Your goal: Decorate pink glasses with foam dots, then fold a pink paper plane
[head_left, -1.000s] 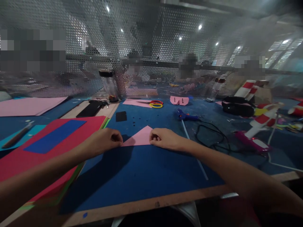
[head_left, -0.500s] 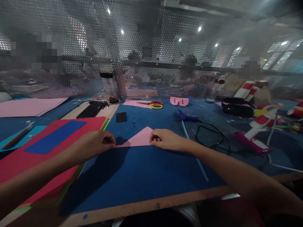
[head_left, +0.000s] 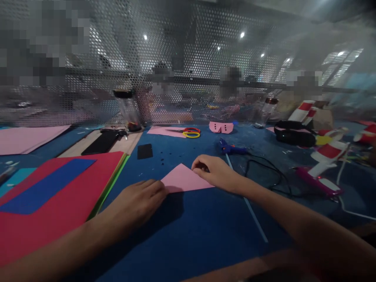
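A folded pink paper triangle [head_left: 183, 178] lies on the blue table [head_left: 188, 231] in front of me. My left hand [head_left: 141, 199] lies flat with its fingers stretched out, fingertips on the triangle's left corner. My right hand [head_left: 213, 170] is curled, its fingertips pinching the triangle's right edge near the top.
A stack of red and blue sheets [head_left: 49, 196] lies at the left. Scissors [head_left: 189, 132], a blue glue gun [head_left: 230, 148] with black cable [head_left: 264, 172], a pink glue gun [head_left: 317, 182], a black card [head_left: 145, 150] and red-white paper pieces [head_left: 329, 150] sit beyond. Perforated mesh [head_left: 188, 70] closes the back.
My left hand has opened from a pinch and now lies flat at the paper's left corner. My right hand has shifted up along the right edge. The view has moved closer.
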Tool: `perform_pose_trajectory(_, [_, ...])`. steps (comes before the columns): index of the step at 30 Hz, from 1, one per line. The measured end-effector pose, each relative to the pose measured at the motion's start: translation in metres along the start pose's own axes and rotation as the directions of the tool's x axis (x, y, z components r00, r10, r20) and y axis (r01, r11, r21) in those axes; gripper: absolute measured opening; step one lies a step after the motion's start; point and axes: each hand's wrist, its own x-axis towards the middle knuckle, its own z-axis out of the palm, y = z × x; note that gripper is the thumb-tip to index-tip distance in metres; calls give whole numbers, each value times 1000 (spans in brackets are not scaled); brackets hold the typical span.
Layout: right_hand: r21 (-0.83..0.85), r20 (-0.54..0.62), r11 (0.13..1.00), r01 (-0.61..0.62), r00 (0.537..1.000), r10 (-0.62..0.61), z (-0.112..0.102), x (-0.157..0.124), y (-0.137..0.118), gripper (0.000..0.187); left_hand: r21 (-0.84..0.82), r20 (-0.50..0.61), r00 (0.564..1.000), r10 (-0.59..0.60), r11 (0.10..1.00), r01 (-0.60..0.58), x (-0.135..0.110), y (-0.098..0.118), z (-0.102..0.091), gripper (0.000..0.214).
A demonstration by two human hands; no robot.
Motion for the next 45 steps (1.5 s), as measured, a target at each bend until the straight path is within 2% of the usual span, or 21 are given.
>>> perform_pose_trajectory(4, [-91,77,991,98,993,-92,-3,-3,-1,9,13,49,998,45,999,-46,-2,-1,-1,29])
perform_pose_trajectory(7, [-191,209,956,224,961,-184,0,-8,-6,9,19,49,996,69,997,-70,-1,-1,-3,30])
perform_pose_trajectory(10, [-253,257,924,286,941,-221,4,-11,-9,11,22,33,995,91,996,-91,-2,-1,-2,30])
perform_pose_trajectory(17, [-204,175,969,139,979,-104,5,-9,-5,11,-32,13,995,96,995,-96,-4,-7,4,24])
perform_pose_trajectory(23, [-201,249,947,252,948,-199,7,-12,-6,17,-53,-52,997,54,997,-57,0,-9,6,22])
perform_pose_trajectory(28, [-246,237,924,292,943,-235,14,-13,-3,15,-22,-94,995,35,999,-38,5,-6,4,25])
perform_pose_trajectory(35, [-310,253,880,361,923,-289,15,-14,-4,18,-35,-94,995,20,999,-23,2,-5,8,23])
perform_pose_trajectory(39, [-316,249,882,350,927,-279,14,-13,-4,17,-36,-101,995,-23,999,19,1,-6,9,25])
perform_pose_trajectory(45, [-217,232,942,257,951,-206,11,-9,-7,9,-62,-78,989,-123,991,118,1,-5,8,26])
